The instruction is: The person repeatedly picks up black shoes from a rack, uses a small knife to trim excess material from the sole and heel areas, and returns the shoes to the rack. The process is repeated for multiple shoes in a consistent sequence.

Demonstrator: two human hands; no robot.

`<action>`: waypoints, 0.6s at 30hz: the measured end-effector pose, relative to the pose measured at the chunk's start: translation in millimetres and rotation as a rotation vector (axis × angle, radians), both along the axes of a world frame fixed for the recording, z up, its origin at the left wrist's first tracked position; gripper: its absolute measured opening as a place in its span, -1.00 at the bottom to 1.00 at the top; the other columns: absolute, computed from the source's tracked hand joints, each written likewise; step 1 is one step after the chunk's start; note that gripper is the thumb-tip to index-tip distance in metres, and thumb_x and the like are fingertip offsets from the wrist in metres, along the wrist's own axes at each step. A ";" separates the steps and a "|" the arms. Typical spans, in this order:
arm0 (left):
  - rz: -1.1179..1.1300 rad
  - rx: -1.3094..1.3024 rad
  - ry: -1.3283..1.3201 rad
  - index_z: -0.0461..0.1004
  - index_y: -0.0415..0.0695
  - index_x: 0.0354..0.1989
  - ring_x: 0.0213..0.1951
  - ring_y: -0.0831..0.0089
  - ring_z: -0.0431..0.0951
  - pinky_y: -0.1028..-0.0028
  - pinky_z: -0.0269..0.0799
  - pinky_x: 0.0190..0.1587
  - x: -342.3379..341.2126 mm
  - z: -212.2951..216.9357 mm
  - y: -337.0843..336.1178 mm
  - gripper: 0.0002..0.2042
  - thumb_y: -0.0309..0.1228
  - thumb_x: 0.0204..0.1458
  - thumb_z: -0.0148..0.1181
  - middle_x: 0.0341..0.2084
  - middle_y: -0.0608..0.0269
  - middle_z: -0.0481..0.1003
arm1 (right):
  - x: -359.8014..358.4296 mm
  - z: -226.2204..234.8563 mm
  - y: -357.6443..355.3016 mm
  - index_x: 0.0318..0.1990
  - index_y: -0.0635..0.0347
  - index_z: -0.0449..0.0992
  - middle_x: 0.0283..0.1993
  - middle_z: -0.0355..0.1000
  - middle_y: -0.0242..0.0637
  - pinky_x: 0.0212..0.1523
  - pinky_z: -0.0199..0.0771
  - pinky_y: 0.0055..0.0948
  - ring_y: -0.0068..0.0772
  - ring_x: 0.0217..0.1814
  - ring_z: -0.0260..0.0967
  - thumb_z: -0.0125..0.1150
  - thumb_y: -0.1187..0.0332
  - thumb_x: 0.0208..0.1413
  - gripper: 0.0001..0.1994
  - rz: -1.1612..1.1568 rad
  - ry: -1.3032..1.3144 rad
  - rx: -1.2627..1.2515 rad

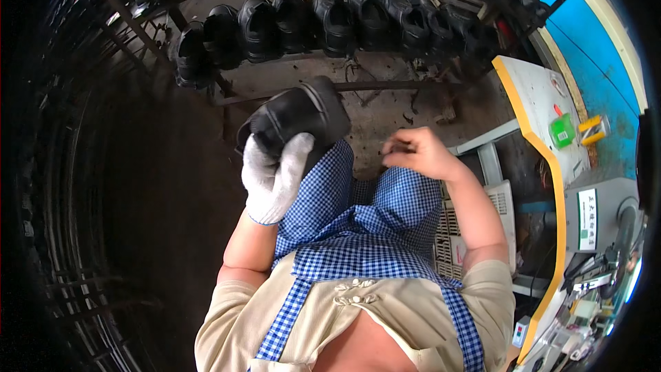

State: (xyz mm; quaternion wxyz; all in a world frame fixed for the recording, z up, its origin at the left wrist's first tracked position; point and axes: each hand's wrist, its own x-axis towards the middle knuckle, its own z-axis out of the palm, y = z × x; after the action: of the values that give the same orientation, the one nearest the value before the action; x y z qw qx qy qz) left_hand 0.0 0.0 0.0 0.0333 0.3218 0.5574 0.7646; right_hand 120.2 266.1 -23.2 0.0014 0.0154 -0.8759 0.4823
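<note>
Black shoe (301,111) mostly beyond the gloved left grip (271,182)

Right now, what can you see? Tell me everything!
held shoe: one, black, centre
other shoes: at least eight, black, ahead
rack: count unclear, dark, ahead
table: one, white, yellow edge, right
packet: one, green, on table
container: one, yellow, beside packet
machine: one, grey, right
slatted panel: count unclear, pale, right
wall: one, blue, right
apron: one, blue checked, worn
shirt: one, beige, worn
left hand: one, white-gloved, holding shoe
right hand: one, bare, above lap
</note>
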 end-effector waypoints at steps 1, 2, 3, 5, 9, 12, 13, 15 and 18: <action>-0.044 0.005 -0.004 0.39 -0.30 0.15 -0.02 0.43 0.54 0.47 0.44 0.09 4.4 3.7 4.5 -0.64 -0.66 0.16 0.12 -0.03 0.18 0.53 | 3.4 -2.8 6.9 -0.17 0.25 0.56 -0.41 0.52 -0.35 -0.32 0.46 -0.57 -0.57 -0.35 0.48 0.22 0.29 0.27 -0.81 -0.090 0.005 -0.070; -0.121 0.053 -0.039 0.41 -0.30 0.13 -0.04 0.46 0.54 0.49 0.45 0.07 7.3 10.0 11.1 -0.66 -0.67 0.16 0.11 -0.03 0.18 0.54 | 6.3 -4.7 12.4 -0.19 0.29 0.55 -0.40 0.51 -0.37 -0.37 0.42 -0.60 -0.62 -0.37 0.45 0.22 0.31 0.27 -0.81 -0.181 0.011 -0.141; -0.092 -0.088 0.164 0.45 -0.29 0.08 -0.09 0.33 0.58 0.44 0.50 0.01 -9.2 17.3 4.6 -0.67 -0.65 0.11 0.19 -0.09 0.15 0.56 | -9.0 -10.7 -7.8 -0.13 0.30 0.54 -0.40 0.48 -0.41 -0.42 0.34 -0.62 -0.68 -0.41 0.38 0.21 0.26 0.28 -0.76 -0.186 0.089 -0.304; -0.012 -0.379 0.627 0.52 -0.28 -0.02 -0.14 0.19 0.59 0.36 0.53 -0.07 -3.7 18.1 12.4 -0.67 -0.60 -0.02 0.28 -0.16 0.12 0.57 | -8.7 1.3 -25.5 0.05 0.31 0.47 -0.37 0.44 -0.48 -0.49 0.23 -0.65 -0.76 -0.46 0.27 0.19 0.11 0.28 -0.59 -0.167 0.082 -0.544; -0.218 -0.621 1.050 0.61 -0.09 -0.18 -0.02 0.28 0.51 0.29 0.53 -0.11 12.9 1.5 18.3 -0.71 -0.39 -0.14 0.19 -0.13 0.25 0.52 | -3.3 -17.0 -31.4 0.28 0.31 0.30 -0.05 0.51 -0.28 -0.21 0.51 -0.54 -0.50 -0.15 0.50 0.17 -0.12 0.20 -0.29 -0.125 -0.116 -0.797; -0.336 -0.793 1.161 0.59 -0.10 -0.17 -0.07 0.30 0.53 0.34 0.53 -0.19 17.5 -11.5 11.9 -0.76 -0.38 -0.04 0.18 -0.21 0.28 0.51 | 0.8 -50.1 -43.4 0.30 0.32 0.28 0.05 0.49 -0.18 -0.09 0.57 -0.43 -0.36 0.01 0.51 0.20 -0.10 0.15 -0.26 -0.225 -0.331 -0.990; -0.388 -0.717 1.051 0.59 -0.11 -0.17 -0.11 0.28 0.54 0.33 0.53 -0.21 14.6 -1.2 7.2 -0.76 -0.37 -0.03 0.22 -0.23 0.27 0.52 | 2.9 -55.3 -47.4 0.30 0.32 0.28 0.05 0.49 -0.17 -0.06 0.57 -0.40 -0.33 0.03 0.50 0.20 -0.08 0.14 -0.26 -0.276 -0.316 -1.022; -0.484 -0.564 0.831 0.59 -0.14 -0.18 -0.20 0.24 0.58 0.30 0.53 -0.25 4.9 23.7 -9.7 -0.77 -0.35 -0.01 0.29 -0.26 0.24 0.55 | 5.5 -63.7 -55.4 0.30 0.32 0.28 0.05 0.48 -0.14 0.00 0.56 -0.33 -0.28 0.07 0.49 0.21 -0.05 0.11 -0.27 -0.378 -0.282 -1.084; -0.493 0.061 0.190 0.59 -0.26 -0.17 -0.25 0.23 0.63 0.30 0.53 -0.17 -24.0 10.6 -31.6 -0.71 -0.40 -0.06 0.41 -0.22 0.07 0.61 | 7.3 -61.5 -58.0 0.29 0.38 0.30 0.09 0.47 -0.08 0.02 0.51 -0.37 -0.29 0.09 0.46 0.30 0.00 0.00 -0.22 -0.376 -0.122 -0.914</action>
State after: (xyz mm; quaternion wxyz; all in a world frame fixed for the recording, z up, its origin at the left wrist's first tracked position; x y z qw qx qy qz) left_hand -24.0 -31.6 10.6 0.1565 0.5192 0.4394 0.7161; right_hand 127.5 208.2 -84.8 0.0438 -0.1733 -0.5608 0.8084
